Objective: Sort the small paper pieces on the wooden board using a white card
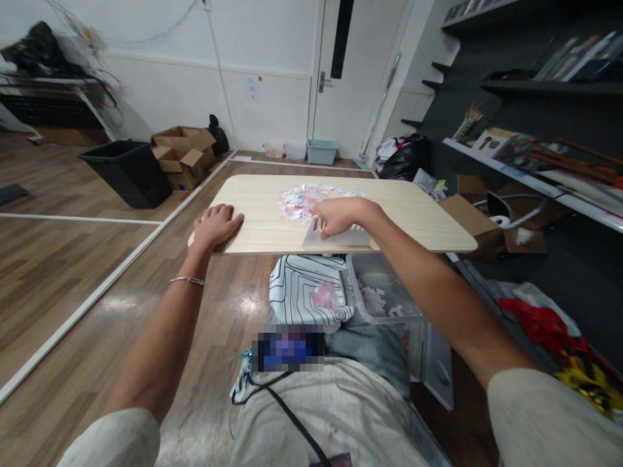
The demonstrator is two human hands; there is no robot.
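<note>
Two hands are showing on one pale wooden worktop (418,214). The left hand (217,224) is lying flat at the near left corner, fingers loosely stretched, palm down, released and grasping nothing; one thin bracelet (187,280) is sitting on that wrist. The right hand (338,216) is curling down over one translucent scraper (335,237), fingers clenched across its top and gripping it. That scraper is lying flat at the near edge of the worktop, roughly in the middle. Its long axis is running left to right along that edge, with its slotted end pointing towards the left hand. Just beyond the right hand, one loose heap of pink and white pieces (304,194) is spreading across the centre of the worktop, touching or almost touching the knuckles; the pieces are too many and too small to count. Under the near edge, one clear plastic bin (384,295) is sitting by the person's lap with a scatter of pale pieces inside. Beside it on the left, one black-and-white patterned cloth (302,285) is carrying a small pinkish clump.
</note>
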